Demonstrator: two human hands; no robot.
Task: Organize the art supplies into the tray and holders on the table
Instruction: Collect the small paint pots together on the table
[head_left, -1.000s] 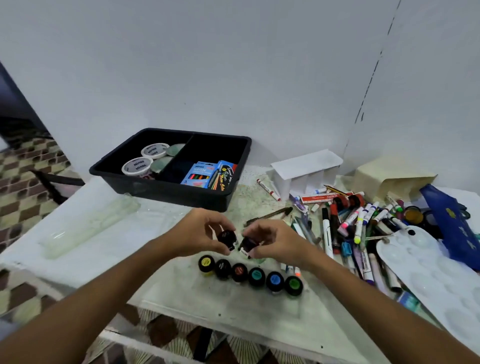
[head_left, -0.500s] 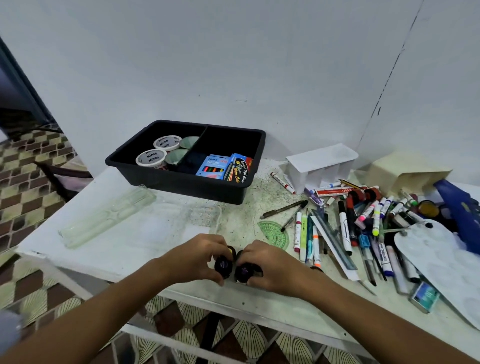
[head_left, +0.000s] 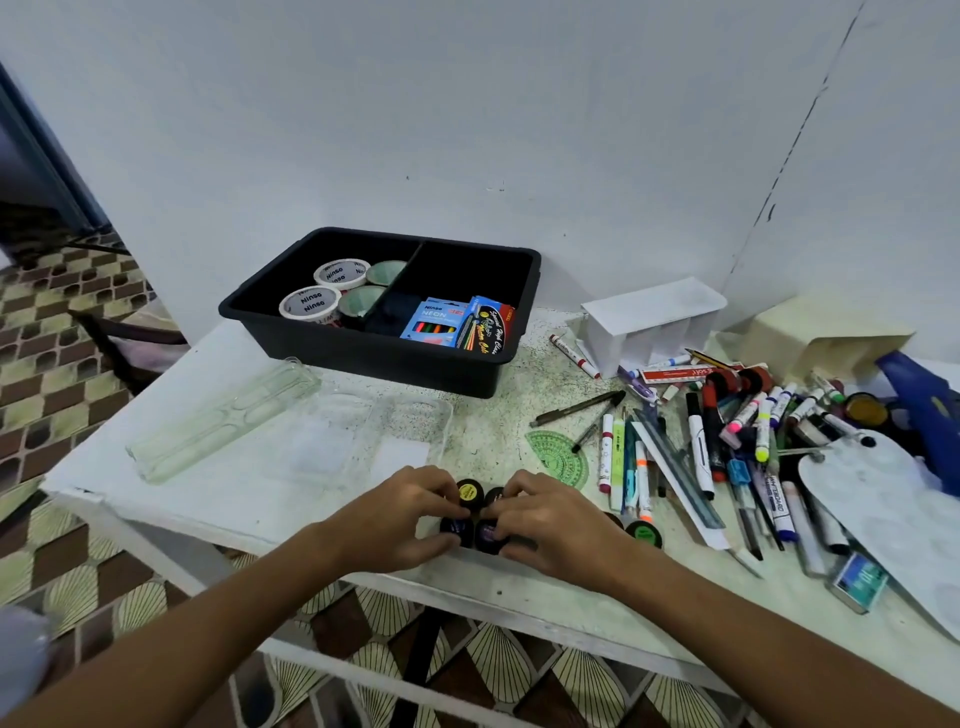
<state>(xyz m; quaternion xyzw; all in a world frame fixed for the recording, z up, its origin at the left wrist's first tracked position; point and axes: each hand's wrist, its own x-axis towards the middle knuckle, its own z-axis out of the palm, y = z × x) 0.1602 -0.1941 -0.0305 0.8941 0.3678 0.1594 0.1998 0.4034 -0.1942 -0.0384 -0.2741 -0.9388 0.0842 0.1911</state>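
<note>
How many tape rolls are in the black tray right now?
4, all in the black tray's left compartment: two white Ninso rolls and two greenish rolls beside the divider. More may lie hidden beneath.

Small black paint pots (head_left: 470, 512) clustered upright at table's near edge

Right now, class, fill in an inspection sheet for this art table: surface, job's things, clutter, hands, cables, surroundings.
Surface: white table, speckled green.
Job's things: black tray holds tape rolls and crayon boxes; white holder behind the pens.
Clutter: loose markers, protractor, palette.
Hands: left hand and right hand gather small paint pots.
Cables: nothing seen.
Surroundings: white wall, patterned floor.
</note>
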